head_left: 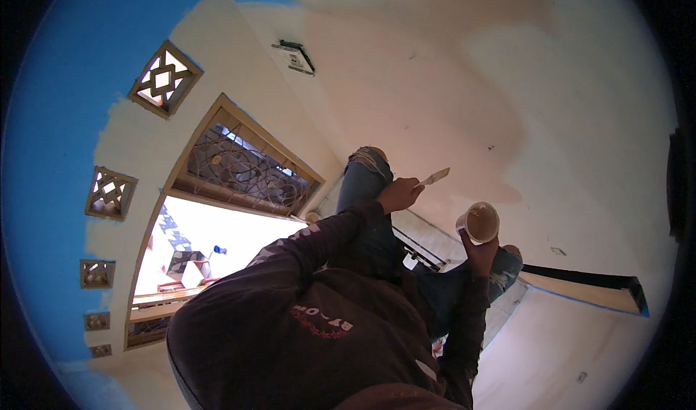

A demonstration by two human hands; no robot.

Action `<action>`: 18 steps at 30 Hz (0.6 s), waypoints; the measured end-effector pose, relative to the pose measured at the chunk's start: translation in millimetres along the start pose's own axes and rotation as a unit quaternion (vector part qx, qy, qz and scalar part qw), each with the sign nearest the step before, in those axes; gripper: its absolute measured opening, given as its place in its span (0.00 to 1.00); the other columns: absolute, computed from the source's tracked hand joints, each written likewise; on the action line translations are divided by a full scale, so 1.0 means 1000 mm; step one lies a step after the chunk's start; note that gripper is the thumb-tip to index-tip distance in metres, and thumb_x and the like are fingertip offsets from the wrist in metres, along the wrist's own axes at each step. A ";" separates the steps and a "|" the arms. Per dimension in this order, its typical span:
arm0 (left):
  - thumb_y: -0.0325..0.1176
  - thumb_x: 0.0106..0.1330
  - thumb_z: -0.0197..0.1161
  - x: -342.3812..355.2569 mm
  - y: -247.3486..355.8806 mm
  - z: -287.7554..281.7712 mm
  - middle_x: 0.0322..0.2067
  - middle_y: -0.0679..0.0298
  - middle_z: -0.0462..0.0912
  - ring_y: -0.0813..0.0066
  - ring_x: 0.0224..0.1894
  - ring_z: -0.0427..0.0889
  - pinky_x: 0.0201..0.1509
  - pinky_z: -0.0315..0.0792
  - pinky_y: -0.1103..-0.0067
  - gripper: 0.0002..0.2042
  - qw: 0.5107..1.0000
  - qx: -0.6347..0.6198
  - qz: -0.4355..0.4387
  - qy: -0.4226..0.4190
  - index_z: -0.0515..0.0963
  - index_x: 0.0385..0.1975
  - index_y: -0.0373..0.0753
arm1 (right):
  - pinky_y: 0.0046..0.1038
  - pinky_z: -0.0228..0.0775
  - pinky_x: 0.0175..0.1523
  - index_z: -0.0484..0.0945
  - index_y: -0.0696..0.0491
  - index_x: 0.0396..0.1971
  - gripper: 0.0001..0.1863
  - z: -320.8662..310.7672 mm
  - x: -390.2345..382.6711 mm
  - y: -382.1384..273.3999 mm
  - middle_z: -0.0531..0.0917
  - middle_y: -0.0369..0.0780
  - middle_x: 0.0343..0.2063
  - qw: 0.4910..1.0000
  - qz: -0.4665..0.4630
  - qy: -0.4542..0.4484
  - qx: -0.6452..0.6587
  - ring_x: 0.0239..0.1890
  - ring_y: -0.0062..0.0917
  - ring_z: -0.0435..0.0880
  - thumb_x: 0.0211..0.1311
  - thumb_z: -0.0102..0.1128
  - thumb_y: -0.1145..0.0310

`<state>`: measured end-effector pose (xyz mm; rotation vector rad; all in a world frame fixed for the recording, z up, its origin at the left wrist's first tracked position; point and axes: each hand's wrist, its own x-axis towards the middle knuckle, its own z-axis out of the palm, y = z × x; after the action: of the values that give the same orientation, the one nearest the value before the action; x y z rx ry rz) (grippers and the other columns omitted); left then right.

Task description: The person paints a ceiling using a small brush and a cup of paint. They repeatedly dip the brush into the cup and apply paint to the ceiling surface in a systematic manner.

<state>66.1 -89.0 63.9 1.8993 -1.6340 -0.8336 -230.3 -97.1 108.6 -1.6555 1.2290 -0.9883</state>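
In my left hand (397, 192), near my bent left knee, is a small pale paintbrush (436, 176), gripped by its handle with the bristles pointing up to the right. My right hand (479, 252) is wrapped round a pale round cup (484, 223), its open top toward the camera; what is inside is hard to make out. Both forearms are in dark sleeves above torn blue jeans (348, 192). The cup sits to the right of the brush, in front of a pale wall (435, 84) with patchy paint.
A part-blue wall (51, 142) on the left has patterned vent openings (165, 78), a grilled window (239, 160) and a bright opening with objects beyond. A small box fixture (293, 57) is on the pale surface. A dark-edged recess (594, 290) lies at right, with rails below my legs.
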 end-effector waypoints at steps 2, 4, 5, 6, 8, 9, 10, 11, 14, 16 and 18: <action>0.45 0.72 0.52 -0.002 0.002 -0.001 0.29 0.45 0.83 0.42 0.35 0.82 0.40 0.74 0.55 0.18 1.000 -0.006 -0.001 0.000 0.78 0.35 0.34 | 0.35 0.73 0.60 0.70 0.60 0.57 0.39 -0.001 -0.001 -0.001 0.82 0.48 0.51 1.000 0.002 0.007 -0.003 0.55 0.36 0.82 0.44 0.80 0.63; 0.45 0.72 0.52 -0.004 0.006 -0.003 0.29 0.45 0.82 0.42 0.35 0.82 0.40 0.74 0.55 0.18 1.000 -0.014 -0.006 -0.002 0.78 0.34 0.34 | 0.35 0.73 0.60 0.70 0.59 0.57 0.40 -0.002 -0.004 -0.004 0.81 0.48 0.51 1.000 0.009 0.010 -0.008 0.55 0.36 0.82 0.44 0.80 0.63; 0.45 0.72 0.52 -0.003 0.005 -0.002 0.29 0.45 0.82 0.42 0.35 0.82 0.40 0.74 0.55 0.18 1.000 -0.010 -0.005 0.001 0.78 0.34 0.34 | 0.35 0.73 0.60 0.70 0.59 0.57 0.40 -0.002 -0.003 -0.007 0.81 0.48 0.51 1.000 0.010 0.010 -0.012 0.55 0.36 0.82 0.44 0.80 0.63; 0.45 0.72 0.52 -0.003 0.003 -0.001 0.29 0.45 0.82 0.42 0.35 0.82 0.40 0.74 0.55 0.18 1.000 -0.005 -0.004 0.005 0.78 0.34 0.34 | 0.35 0.73 0.60 0.70 0.59 0.57 0.40 -0.002 -0.002 -0.008 0.81 0.48 0.51 1.000 0.012 0.011 -0.016 0.55 0.36 0.81 0.44 0.81 0.63; 0.44 0.72 0.52 -0.003 0.003 -0.001 0.29 0.44 0.82 0.42 0.35 0.82 0.40 0.74 0.55 0.18 1.000 -0.003 0.000 0.004 0.77 0.34 0.34 | 0.35 0.73 0.60 0.70 0.59 0.57 0.40 -0.003 -0.002 -0.007 0.81 0.48 0.51 1.000 0.007 0.011 -0.010 0.55 0.36 0.81 0.44 0.80 0.63; 0.44 0.72 0.52 -0.003 0.005 -0.002 0.29 0.44 0.82 0.42 0.35 0.82 0.40 0.74 0.55 0.18 1.000 -0.004 0.003 0.001 0.77 0.34 0.34 | 0.35 0.72 0.60 0.70 0.59 0.57 0.40 -0.003 -0.002 -0.006 0.81 0.48 0.51 1.000 0.005 0.012 -0.008 0.55 0.36 0.81 0.45 0.80 0.64; 0.44 0.72 0.53 -0.003 0.007 -0.003 0.29 0.44 0.82 0.42 0.35 0.82 0.40 0.74 0.55 0.18 1.000 -0.005 0.006 -0.002 0.77 0.34 0.33 | 0.35 0.72 0.60 0.70 0.59 0.57 0.39 -0.004 -0.003 -0.005 0.81 0.48 0.52 1.000 0.004 0.014 -0.008 0.55 0.36 0.81 0.45 0.80 0.64; 0.44 0.72 0.53 -0.003 0.006 -0.003 0.29 0.44 0.82 0.42 0.35 0.82 0.40 0.74 0.55 0.18 1.000 -0.008 0.011 -0.002 0.77 0.34 0.33 | 0.35 0.72 0.60 0.70 0.59 0.57 0.39 -0.004 -0.003 -0.006 0.81 0.48 0.52 1.000 0.002 0.016 -0.009 0.56 0.36 0.81 0.45 0.80 0.64; 0.44 0.72 0.53 -0.003 0.007 -0.003 0.29 0.44 0.82 0.42 0.34 0.82 0.39 0.74 0.55 0.18 1.000 -0.014 0.019 0.004 0.77 0.33 0.33 | 0.35 0.72 0.61 0.70 0.59 0.57 0.39 -0.004 -0.004 -0.011 0.80 0.48 0.52 1.000 0.004 0.016 -0.001 0.56 0.35 0.80 0.46 0.80 0.64; 0.44 0.72 0.53 -0.004 0.009 -0.004 0.28 0.45 0.82 0.42 0.34 0.82 0.39 0.74 0.55 0.18 1.000 -0.018 0.015 0.012 0.77 0.33 0.33 | 0.35 0.72 0.61 0.70 0.59 0.57 0.39 -0.004 -0.004 -0.010 0.80 0.48 0.52 1.000 0.004 0.016 0.001 0.56 0.35 0.81 0.46 0.80 0.65; 0.44 0.72 0.53 -0.004 0.007 -0.003 0.28 0.45 0.82 0.42 0.34 0.82 0.39 0.74 0.55 0.18 0.999 -0.013 0.025 0.016 0.77 0.33 0.33 | 0.35 0.72 0.60 0.70 0.60 0.57 0.38 -0.004 -0.004 -0.007 0.81 0.48 0.51 1.000 0.003 0.015 -0.003 0.55 0.35 0.81 0.46 0.80 0.65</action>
<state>62.8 -86.3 71.7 1.8373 -1.6357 -0.7977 -232.9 -92.7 116.1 -1.6468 1.2571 -1.0103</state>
